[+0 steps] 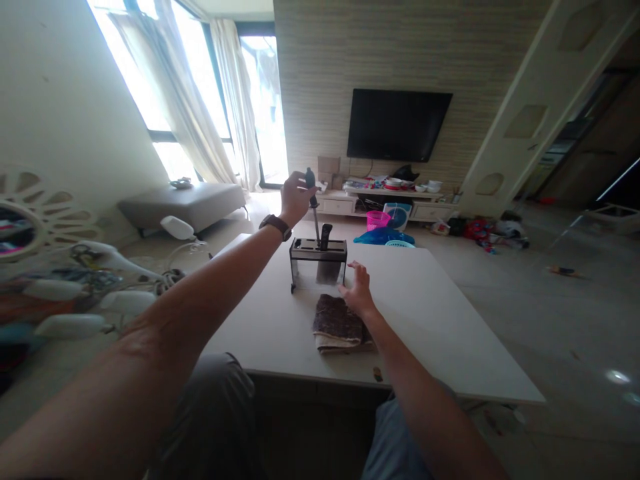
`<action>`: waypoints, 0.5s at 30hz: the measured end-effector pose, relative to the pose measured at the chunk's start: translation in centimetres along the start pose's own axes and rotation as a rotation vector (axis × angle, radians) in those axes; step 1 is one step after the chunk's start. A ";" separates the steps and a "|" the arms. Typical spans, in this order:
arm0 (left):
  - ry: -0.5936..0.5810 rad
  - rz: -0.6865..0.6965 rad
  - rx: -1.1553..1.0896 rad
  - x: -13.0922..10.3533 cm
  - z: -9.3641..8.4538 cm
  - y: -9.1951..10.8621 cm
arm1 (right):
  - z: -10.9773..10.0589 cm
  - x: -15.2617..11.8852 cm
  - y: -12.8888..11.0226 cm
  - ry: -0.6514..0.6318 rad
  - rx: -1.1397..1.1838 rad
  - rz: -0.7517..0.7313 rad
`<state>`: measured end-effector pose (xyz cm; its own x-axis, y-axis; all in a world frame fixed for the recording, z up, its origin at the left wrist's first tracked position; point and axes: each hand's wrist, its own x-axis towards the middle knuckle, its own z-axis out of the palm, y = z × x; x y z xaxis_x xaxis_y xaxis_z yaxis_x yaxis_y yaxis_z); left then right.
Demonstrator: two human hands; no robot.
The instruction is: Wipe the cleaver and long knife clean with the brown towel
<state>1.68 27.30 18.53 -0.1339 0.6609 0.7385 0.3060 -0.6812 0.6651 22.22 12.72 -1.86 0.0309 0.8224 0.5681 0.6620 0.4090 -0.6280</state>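
My left hand (299, 193) is closed around the black handle of a honing steel (316, 223). Its thin metal rod points down at the top of a knife block (306, 255), a metal holder with slots and clear sides. A black-handled knife (326, 237) stands in one of the slots, its wide blade visible below. Beside the block's right leg is my right hand (358, 291), thumb and fingers apart; whether it touches the leg I cannot tell. Just in front of the block lies a folded brown cloth (339, 319), close to my right wrist.
The block stands on a white table (415, 300), whose front edge runs by my knees. Beyond it are a pink basket (377, 220), a blue bag (383, 237) and a low TV cabinet (335, 203). A white lamp-like fixture (120, 260) stands at the left.
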 end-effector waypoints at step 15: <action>-0.341 -0.436 0.128 -6.3 1.6 -4.6 | -0.2 -0.7 -1.7 -0.046 -0.028 0.120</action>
<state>2.67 26.76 10.68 0.0317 0.9513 0.3068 0.4049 -0.2928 0.8662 21.25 11.37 -1.09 0.0771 0.8823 0.4644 0.6762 0.2960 -0.6746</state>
